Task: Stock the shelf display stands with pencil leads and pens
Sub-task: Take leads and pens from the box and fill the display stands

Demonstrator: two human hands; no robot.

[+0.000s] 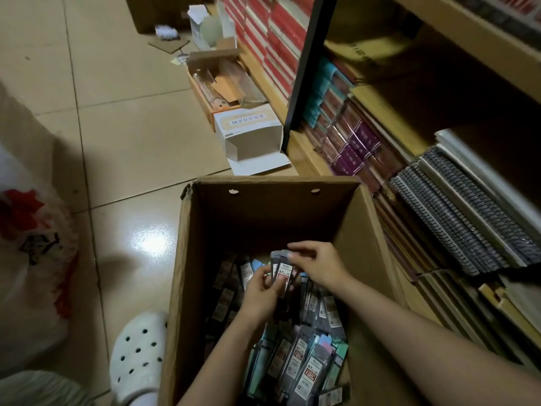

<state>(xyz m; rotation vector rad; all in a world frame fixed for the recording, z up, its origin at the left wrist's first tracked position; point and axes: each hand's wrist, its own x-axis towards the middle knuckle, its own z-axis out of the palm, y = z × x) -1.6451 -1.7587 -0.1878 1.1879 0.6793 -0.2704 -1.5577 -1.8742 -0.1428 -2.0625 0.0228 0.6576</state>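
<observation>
Head view: inside the near brown cardboard box (pixel 187 259), the left hand (pixel 259 291) and right hand (pixel 319 266) both pinch a small bundle of slim grey plastic pencil-lead packs (pixel 281 269). Light, stiff, probably slick; best gripped across their flat sides.

— What sort of place is this?
— A stationery shop. Wooden shelves (pixel 480 54) on the right hold stacked spiral notebooks (pixel 456 212) and wrapped book packs (pixel 351 142).
— And the floor?
— Tiled (pixel 123 136), with an open cardboard carton (pixel 369 224) of pencil-lead packets (pixel 304 367) near, and emptied boxes (pixel 248 133) farther along.
</observation>
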